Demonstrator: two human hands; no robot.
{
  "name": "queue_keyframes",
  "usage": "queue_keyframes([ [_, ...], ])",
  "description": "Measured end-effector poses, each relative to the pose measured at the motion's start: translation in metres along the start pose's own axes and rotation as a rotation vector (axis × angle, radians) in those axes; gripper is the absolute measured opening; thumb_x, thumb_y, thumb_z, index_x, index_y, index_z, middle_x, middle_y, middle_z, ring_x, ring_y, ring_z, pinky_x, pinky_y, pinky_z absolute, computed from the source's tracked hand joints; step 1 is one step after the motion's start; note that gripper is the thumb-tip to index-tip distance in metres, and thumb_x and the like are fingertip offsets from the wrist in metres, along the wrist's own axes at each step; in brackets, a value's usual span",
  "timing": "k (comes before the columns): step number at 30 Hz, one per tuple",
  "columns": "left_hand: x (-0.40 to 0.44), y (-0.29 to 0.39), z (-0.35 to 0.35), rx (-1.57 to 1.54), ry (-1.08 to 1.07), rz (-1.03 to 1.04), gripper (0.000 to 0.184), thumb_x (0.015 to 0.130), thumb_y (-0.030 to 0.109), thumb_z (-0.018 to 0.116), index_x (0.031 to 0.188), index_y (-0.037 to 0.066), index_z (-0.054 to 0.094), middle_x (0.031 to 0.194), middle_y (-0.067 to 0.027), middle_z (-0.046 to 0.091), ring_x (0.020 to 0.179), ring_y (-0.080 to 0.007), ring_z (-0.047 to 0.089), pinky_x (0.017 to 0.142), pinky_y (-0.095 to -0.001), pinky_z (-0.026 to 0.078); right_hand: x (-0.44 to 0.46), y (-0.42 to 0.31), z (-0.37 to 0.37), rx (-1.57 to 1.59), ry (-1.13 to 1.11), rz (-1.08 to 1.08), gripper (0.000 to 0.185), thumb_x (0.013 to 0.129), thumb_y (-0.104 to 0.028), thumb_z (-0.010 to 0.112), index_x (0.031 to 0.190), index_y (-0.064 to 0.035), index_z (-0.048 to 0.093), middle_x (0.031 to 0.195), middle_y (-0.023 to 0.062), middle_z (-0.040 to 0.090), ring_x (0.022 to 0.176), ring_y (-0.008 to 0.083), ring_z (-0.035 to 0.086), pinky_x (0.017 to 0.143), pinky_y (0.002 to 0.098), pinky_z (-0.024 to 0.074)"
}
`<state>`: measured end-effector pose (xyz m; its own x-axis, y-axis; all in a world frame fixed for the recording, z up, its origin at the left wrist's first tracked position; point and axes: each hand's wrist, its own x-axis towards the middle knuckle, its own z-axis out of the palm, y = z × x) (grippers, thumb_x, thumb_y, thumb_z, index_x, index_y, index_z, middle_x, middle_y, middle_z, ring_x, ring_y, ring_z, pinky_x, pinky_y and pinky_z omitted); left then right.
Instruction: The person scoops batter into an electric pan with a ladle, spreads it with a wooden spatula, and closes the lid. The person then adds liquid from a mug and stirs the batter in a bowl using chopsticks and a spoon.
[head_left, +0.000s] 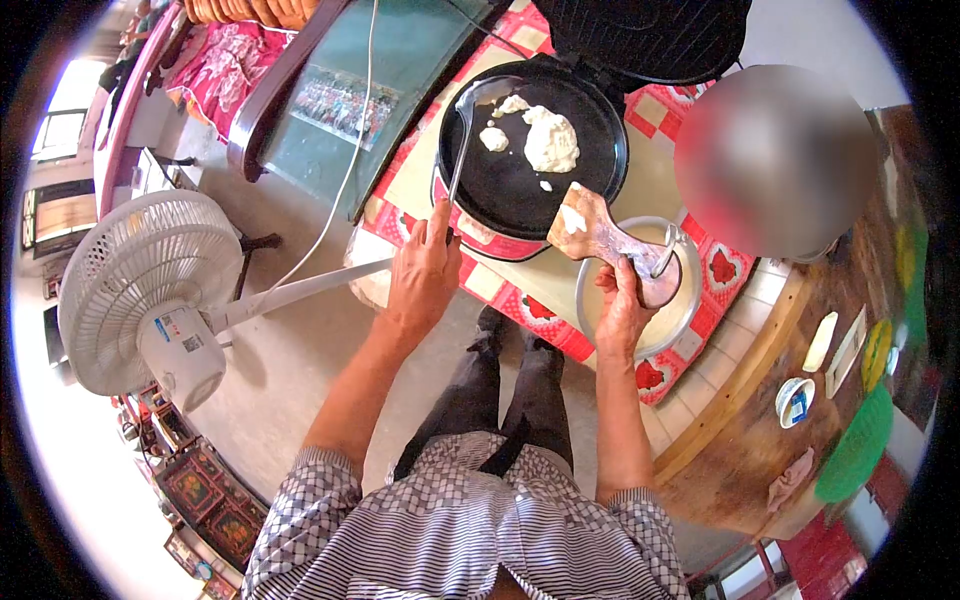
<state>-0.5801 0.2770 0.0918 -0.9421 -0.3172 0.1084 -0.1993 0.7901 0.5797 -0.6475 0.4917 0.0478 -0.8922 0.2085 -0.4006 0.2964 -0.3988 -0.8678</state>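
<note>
Standing in a striped shirt [430, 535] and dark trousers [465, 395], I work with both hands full. My left hand [425, 272] is closed around the handle of a turner [463, 150], index finger stretched along it. My right hand [622, 308] grips a paddle [600, 228] by its narrow part, white dough smeared near its broad end. Directly under the paddle, a bowl [580, 302] of pale batter sits at the edge of the counter [655, 185], which is spread with a red, white and yellow cloth. Just beyond the bowl lies a round black pan [505, 200]; the turner's blade rests inside its far left part. One large lump of dough [551, 140] and several smaller bits lie on the pan, apart from the blade's tip or close to it. The ridged lid [650, 35] stands raised at the far side. To my left stands a white fan [140, 290]; past it, a glass-topped table [325, 60] shows a group photo [340, 105].
</note>
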Motion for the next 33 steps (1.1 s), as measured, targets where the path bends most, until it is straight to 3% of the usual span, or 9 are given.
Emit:
queue_keyframes([
  [4,0.002,-0.014,0.01,-0.282,-0.013,-0.055,0.044,0.077,0.001,0.051,0.119,-0.003,0.039,0.069,-0.0205,0.052,0.058,-0.0315,0.052,0.051,-0.04,0.042,-0.005,0.006,-0.004,0.111,0.041,0.068,0.025,0.079,-0.008,0.061,0.103,-0.0043,0.053,0.083,0.0033,0.059,0.063,0.0117,0.054,0.056,0.0238,0.0454],
  [5,0.007,-0.017,0.013,-0.511,-0.168,-0.42,0.027,0.08,0.005,0.051,0.106,-0.004,0.048,0.067,-0.0141,0.051,0.051,-0.019,0.049,0.043,-0.0313,0.04,0.0,0.014,-0.011,0.185,0.032,0.111,0.02,0.08,-0.009,0.06,0.099,-0.0041,0.055,0.082,0.0028,0.058,0.064,0.0121,0.053,0.056,0.0234,0.0452],
  [9,0.023,-0.055,0.031,-1.194,-0.264,-0.76,0.013,0.085,0.012,0.046,0.089,-0.001,0.046,0.07,-0.0069,0.05,0.047,-0.0063,0.041,0.036,-0.0184,0.033,-0.001,0.012,-0.024,0.465,0.083,0.268,0.014,0.08,-0.011,0.06,0.092,-0.0048,0.055,0.081,0.005,0.059,0.063,0.0136,0.052,0.056,0.0237,0.0443],
  [13,0.01,-0.055,0.024,-1.608,-0.341,-0.8,0.023,0.088,0.012,0.044,0.103,-0.004,0.044,0.077,-0.0084,0.048,0.046,-0.0008,0.036,0.034,-0.0114,0.031,-0.006,0.005,-0.054,0.587,0.049,0.353,0.015,0.08,-0.011,0.06,0.093,-0.0043,0.055,0.083,0.0064,0.059,0.065,0.0145,0.051,0.057,0.0247,0.0444],
  [18,0.006,-0.014,0.009,-1.501,-0.508,-0.745,0.031,0.088,0.013,0.045,0.113,-0.005,0.043,0.074,-0.0075,0.048,0.044,-0.0011,0.036,0.032,-0.0122,0.03,-0.02,-0.028,-0.088,0.662,0.12,0.3,0.017,0.081,-0.011,0.059,0.096,-0.0056,0.054,0.087,0.0071,0.059,0.066,0.0169,0.052,0.055,0.0251,0.0433],
  [22,0.008,0.047,0.012,-1.254,-0.669,-0.723,0.018,0.084,0.008,0.045,0.098,-0.001,0.052,0.067,-0.0061,0.052,0.042,-0.0048,0.04,0.033,-0.0183,0.031,-0.029,-0.05,-0.127,0.701,0.13,0.103,0.018,0.082,-0.011,0.057,0.099,-0.0053,0.053,0.09,0.0073,0.058,0.069,0.0169,0.05,0.057,0.0248,0.043],
  [28,-0.008,0.095,0.077,-0.649,-0.795,-0.101,0.024,0.081,0.004,0.048,0.103,-0.004,0.048,0.052,-0.0069,0.047,0.041,-0.0108,0.045,0.037,-0.0247,0.036,-0.047,-0.062,-0.174,0.74,0.211,0.051,0.024,0.083,-0.014,0.056,0.103,-0.0004,0.051,0.09,0.0095,0.057,0.07,0.0173,0.051,0.06,0.0256,0.0439],
  [29,-0.014,0.088,0.102,-0.499,-0.666,0.187,0.027,0.08,0.001,0.048,0.105,-0.007,0.045,0.059,-0.0173,0.053,0.047,-0.0216,0.054,0.043,-0.0323,0.042,-0.051,-0.061,-0.181,0.736,0.219,0.043,0.024,0.084,-0.014,0.056,0.103,-0.0004,0.051,0.091,0.0096,0.057,0.07,0.0172,0.051,0.06,0.0256,0.044],
  [33,-0.024,0.089,0.148,-0.278,-0.603,0.337,0.032,0.079,0.001,0.049,0.108,-0.006,0.039,0.075,-0.0276,0.056,0.065,-0.0433,0.055,0.058,-0.0481,0.044,-0.057,-0.049,-0.201,0.765,0.248,0.004,0.024,0.084,-0.014,0.055,0.104,-0.0006,0.051,0.093,0.0098,0.057,0.071,0.0168,0.051,0.061,0.0258,0.0442],
])
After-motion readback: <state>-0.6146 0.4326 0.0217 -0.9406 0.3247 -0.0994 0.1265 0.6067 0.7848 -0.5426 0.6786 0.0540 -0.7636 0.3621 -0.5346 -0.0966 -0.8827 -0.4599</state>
